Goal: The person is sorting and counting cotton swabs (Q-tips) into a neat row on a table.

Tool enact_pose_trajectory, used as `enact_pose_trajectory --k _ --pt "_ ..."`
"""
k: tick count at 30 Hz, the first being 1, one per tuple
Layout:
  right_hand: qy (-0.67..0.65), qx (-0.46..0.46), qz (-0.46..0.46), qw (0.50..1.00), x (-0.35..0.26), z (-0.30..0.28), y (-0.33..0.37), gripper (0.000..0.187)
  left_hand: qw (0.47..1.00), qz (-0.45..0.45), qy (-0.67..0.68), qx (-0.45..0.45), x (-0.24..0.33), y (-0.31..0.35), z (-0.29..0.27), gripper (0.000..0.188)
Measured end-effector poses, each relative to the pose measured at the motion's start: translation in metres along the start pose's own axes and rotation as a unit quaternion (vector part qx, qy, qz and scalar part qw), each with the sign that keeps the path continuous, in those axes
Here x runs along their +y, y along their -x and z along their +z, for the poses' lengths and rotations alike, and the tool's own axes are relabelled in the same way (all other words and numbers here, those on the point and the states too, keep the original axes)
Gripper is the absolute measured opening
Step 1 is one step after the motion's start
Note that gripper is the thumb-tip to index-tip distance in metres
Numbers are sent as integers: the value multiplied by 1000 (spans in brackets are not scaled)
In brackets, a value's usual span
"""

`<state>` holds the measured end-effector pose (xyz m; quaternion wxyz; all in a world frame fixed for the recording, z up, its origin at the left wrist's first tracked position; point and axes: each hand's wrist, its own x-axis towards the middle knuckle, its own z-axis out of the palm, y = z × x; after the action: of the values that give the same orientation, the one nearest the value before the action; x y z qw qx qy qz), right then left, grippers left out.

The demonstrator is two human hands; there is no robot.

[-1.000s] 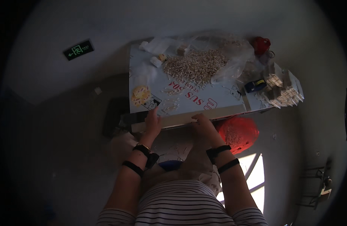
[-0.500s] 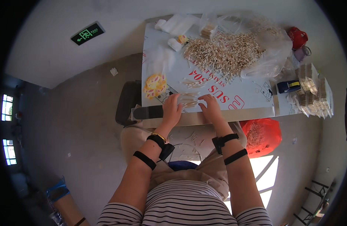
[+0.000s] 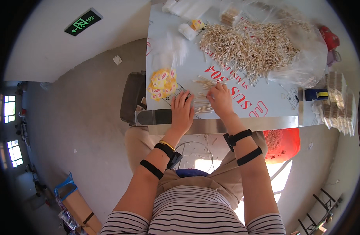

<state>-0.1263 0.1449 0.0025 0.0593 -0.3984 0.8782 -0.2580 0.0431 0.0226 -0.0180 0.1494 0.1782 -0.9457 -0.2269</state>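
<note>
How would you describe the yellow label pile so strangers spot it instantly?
Find the pale rectangular tabletop. Near its left edge, beyond the left hand, lies the roundish yellow label pile. Red marks on yellow distinguish it from the whitish cotton-swab heap.

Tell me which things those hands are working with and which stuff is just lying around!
Seems part of the work:
loose cotton swabs, between the left hand and right hand
the big heap of swabs, further back

Probably just lying around, far from both hands:
white paper scrap
brown cardboard box
</note>
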Motion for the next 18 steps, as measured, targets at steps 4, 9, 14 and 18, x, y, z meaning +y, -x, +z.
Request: enact_pose_trajectory --k 4,9,14,18 --pt "-24 -32 -42 998 -3 -2 -5 13 999 -10 43 6 1 1 -3 51" --pt "-30 -42 -51 997 1 -10 -12 12 993 -46 102 45 -5 -9 -12 44" --pt "-28 -47 -71 996 1 -9 -19 10 994 -52 78 59 -14 -19 -14 34" --pt "-16 -43 -49 998 1 -11 -21 8 995 -54 70 51 -19 -24 -13 27"
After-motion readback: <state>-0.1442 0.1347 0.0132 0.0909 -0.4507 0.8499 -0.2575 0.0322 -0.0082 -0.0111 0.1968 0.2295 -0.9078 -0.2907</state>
